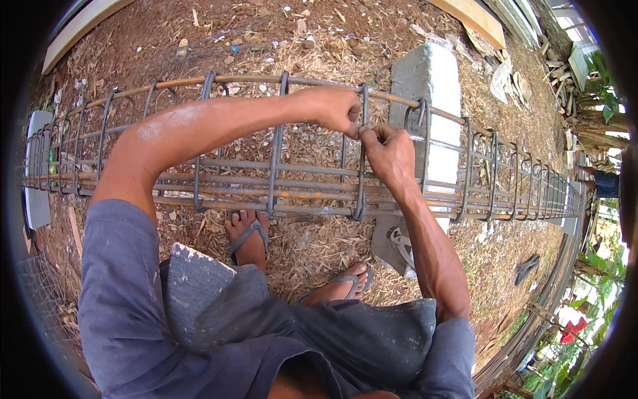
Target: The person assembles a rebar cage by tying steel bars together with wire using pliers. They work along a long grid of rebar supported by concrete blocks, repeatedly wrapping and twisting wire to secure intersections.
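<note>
Two hands meet at a stirrup; whether they pinch it I cannot tell.

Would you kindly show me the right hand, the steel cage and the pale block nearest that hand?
Right hand [389, 151]: head view, back of the hand.
Steel cage [361, 178]: head view, a hoop.
Pale block [442, 163]: head view, white surface.

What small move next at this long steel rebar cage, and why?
Perhaps steady the dark, bent-steel stirrup with the left hand, since it and the right hand meet right beside that bar; whether they pinch anything there is too small to tell.
</note>
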The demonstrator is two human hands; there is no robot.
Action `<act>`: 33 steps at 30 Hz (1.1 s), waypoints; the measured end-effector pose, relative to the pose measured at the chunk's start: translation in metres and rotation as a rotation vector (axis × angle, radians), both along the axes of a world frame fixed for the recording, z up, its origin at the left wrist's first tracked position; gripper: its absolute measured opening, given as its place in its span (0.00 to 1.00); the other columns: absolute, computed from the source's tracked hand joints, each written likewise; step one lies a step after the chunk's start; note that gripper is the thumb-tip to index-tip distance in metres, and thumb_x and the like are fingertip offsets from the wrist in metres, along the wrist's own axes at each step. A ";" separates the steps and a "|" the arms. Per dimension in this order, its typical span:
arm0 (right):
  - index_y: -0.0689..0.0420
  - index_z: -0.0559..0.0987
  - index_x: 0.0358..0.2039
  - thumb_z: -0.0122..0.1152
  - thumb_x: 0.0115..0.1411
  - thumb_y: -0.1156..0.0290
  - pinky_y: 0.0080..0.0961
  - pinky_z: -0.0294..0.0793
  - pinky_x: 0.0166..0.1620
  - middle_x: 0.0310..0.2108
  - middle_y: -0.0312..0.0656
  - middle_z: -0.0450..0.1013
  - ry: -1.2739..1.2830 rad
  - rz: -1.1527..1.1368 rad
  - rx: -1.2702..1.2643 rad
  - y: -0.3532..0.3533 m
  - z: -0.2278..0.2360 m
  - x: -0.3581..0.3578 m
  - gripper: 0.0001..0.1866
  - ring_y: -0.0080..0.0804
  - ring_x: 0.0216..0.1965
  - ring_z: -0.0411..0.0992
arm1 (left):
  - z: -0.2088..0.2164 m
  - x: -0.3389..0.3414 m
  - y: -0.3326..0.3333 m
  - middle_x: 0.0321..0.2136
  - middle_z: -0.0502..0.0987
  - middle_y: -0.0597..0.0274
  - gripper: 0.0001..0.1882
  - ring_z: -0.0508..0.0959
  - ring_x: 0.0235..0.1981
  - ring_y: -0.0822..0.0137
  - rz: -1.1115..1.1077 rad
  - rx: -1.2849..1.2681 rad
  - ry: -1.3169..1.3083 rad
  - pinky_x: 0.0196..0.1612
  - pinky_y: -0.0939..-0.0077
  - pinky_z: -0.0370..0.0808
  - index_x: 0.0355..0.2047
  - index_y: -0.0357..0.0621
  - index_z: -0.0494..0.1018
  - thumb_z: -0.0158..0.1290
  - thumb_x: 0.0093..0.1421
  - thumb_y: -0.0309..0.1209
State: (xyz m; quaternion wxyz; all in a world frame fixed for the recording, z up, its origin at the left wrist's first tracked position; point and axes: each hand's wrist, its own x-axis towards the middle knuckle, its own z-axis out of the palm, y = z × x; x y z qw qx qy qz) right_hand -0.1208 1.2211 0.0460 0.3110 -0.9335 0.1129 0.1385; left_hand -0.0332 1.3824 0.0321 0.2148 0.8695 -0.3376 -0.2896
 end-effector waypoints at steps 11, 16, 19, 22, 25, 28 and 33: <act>0.62 0.84 0.36 0.57 0.55 0.61 0.42 0.76 0.44 0.30 0.57 0.79 -0.049 0.049 0.111 -0.005 -0.009 -0.004 0.17 0.53 0.35 0.79 | -0.007 0.000 0.006 0.24 0.78 0.53 0.18 0.79 0.28 0.51 0.106 -0.305 -0.181 0.32 0.55 0.73 0.39 0.41 0.68 0.59 0.49 0.29; 0.63 0.83 0.30 0.55 0.54 0.66 0.45 0.76 0.42 0.27 0.58 0.78 -0.035 0.251 -0.015 -0.011 0.013 0.001 0.14 0.56 0.34 0.78 | 0.007 -0.020 -0.001 0.23 0.78 0.54 0.15 0.79 0.26 0.52 0.294 -0.502 -0.080 0.31 0.58 0.74 0.40 0.41 0.67 0.56 0.52 0.23; 0.62 0.81 0.27 0.53 0.53 0.70 0.46 0.77 0.40 0.26 0.59 0.77 -0.101 0.465 -0.232 -0.012 0.025 0.011 0.11 0.58 0.32 0.77 | 0.006 -0.028 0.003 0.24 0.80 0.53 0.14 0.80 0.27 0.55 0.209 -0.575 -0.102 0.33 0.58 0.74 0.41 0.41 0.68 0.56 0.54 0.22; 0.62 0.82 0.27 0.55 0.52 0.70 0.47 0.77 0.39 0.26 0.57 0.78 -0.140 0.560 -0.372 -0.006 0.034 0.023 0.10 0.57 0.32 0.78 | -0.005 -0.020 0.001 0.26 0.81 0.53 0.16 0.81 0.29 0.60 0.037 -0.535 -0.379 0.34 0.61 0.74 0.43 0.41 0.69 0.59 0.55 0.25; 0.58 0.83 0.31 0.56 0.49 0.72 0.44 0.77 0.39 0.27 0.54 0.78 -0.156 0.597 -0.424 -0.007 0.044 0.025 0.11 0.53 0.32 0.78 | 0.013 -0.011 -0.005 0.26 0.81 0.54 0.19 0.82 0.31 0.63 0.180 -0.456 -0.057 0.34 0.64 0.73 0.44 0.41 0.69 0.62 0.53 0.27; 0.58 0.83 0.28 0.56 0.49 0.70 0.42 0.77 0.38 0.26 0.53 0.78 -0.098 0.609 -0.663 -0.006 0.063 0.022 0.10 0.51 0.30 0.78 | -0.001 -0.021 -0.003 0.26 0.82 0.54 0.24 0.82 0.32 0.63 0.338 -0.587 -0.028 0.33 0.67 0.73 0.48 0.41 0.70 0.64 0.51 0.28; 0.61 0.81 0.27 0.55 0.53 0.70 0.44 0.77 0.36 0.25 0.55 0.78 -0.212 0.620 -0.465 -0.006 0.072 0.015 0.09 0.52 0.30 0.79 | 0.001 -0.055 0.000 0.36 0.81 0.47 0.30 0.83 0.39 0.57 0.471 -0.571 -0.068 0.42 0.63 0.77 0.53 0.38 0.71 0.63 0.47 0.26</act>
